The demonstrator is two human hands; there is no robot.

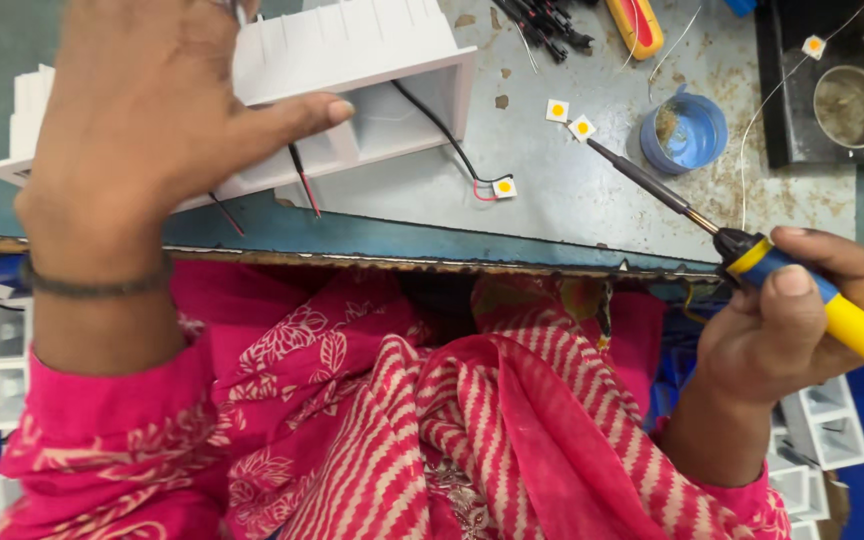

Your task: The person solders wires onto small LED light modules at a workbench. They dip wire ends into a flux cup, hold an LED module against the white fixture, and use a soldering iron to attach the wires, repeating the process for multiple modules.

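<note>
Meanwhile, at the bench point(572, 200), the left hand point(142, 120) presses fingers onto a light, rigid white plastic housing point(352, 60); the right hand point(802, 320), fingers clamped, touches a soldering iron point(752, 255) to 1 small, fragile LED chip point(581, 127), best taken by its edges.

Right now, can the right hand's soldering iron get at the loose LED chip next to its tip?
Probably yes. The right hand holds the soldering iron, whose tip already meets one LED chip; bare table lies around it, and the left hand rests on the white housing.
</note>
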